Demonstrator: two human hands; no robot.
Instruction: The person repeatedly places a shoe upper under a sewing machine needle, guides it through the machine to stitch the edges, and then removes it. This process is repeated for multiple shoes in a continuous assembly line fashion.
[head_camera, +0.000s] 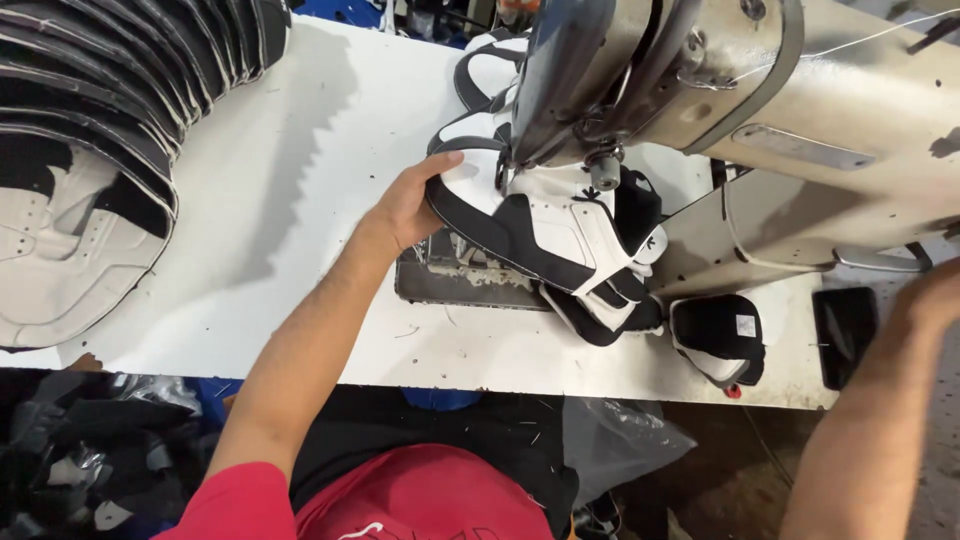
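Head view: left hand (408, 205) spread flat, fingertips pressing rim of black-and-white shoe upper (540, 225), which lies on white bench (290, 200) under sewing machine (760, 110). Right hand (935, 295) at frame edge, well apart from upper; cannot tell whether spread or closed. Stacked uppers (90, 130) far left.

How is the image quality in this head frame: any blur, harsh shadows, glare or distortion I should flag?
Head view: the right hand at the frame edge is motion-blurred, while the left hand on the black-and-white shoe upper is sharp; the stack of uppers casts a hard jagged shadow across the white table; soft glare sits on the sewing machine; wide-angle bending shows at the edges.
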